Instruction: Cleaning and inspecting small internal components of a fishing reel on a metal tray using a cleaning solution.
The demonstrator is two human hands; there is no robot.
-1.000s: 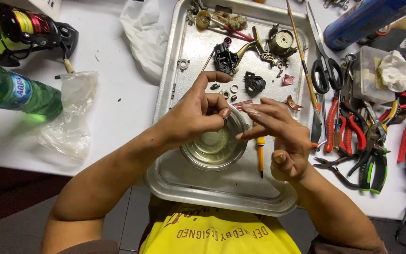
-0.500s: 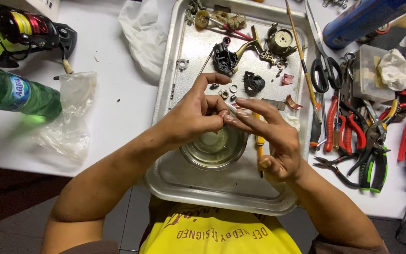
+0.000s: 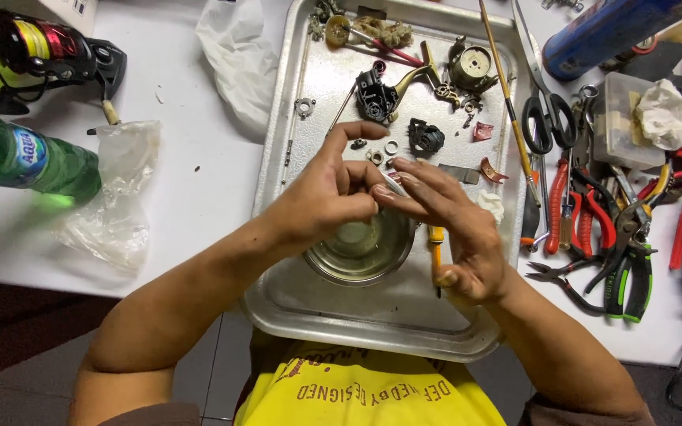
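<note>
My left hand (image 3: 331, 193) and my right hand (image 3: 447, 225) meet fingertip to fingertip above a small round metal bowl (image 3: 361, 252) on a metal tray (image 3: 372, 312). Between the fingers of both hands is a small pale part (image 3: 389, 183), too small to tell what kind. My right hand also clamps a yellow-handled screwdriver (image 3: 436, 251) under its curled lower fingers. Just beyond my fingers lie several small rings, washers and dark fishing-reel parts (image 3: 376, 95) on the tray.
Right of the tray lie scissors (image 3: 545, 118), red-handled pliers (image 3: 556, 205), green-handled pliers (image 3: 625, 264), a blue can (image 3: 609, 28) and a clear box holding a rag (image 3: 633, 118). On the left are a green bottle (image 3: 25, 162), a plastic bag (image 3: 116, 197) and a whole fishing reel (image 3: 41, 55).
Both hands have lifted slightly away from the bowl toward the far side of the tray, with the fingertips staying together on the small part. The screwdriver moved along in my right hand.
</note>
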